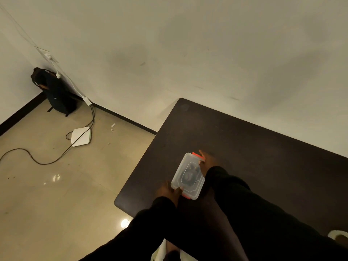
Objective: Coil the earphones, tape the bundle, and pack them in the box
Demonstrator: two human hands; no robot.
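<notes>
Dark table (244, 147) near corner: clear lidded plastic box with orange latches (188, 176), dark earphone bundle (189, 173) inside. Your left hand (168, 191), right hand (207, 162) grip opposite ends. Press both latches evenly.

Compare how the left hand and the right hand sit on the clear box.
The left hand grips the near end of the box by the near orange latch; the right hand is at the far end by the far orange latch. Both touch the lidded box, and both arms wear dark sleeves.
</notes>
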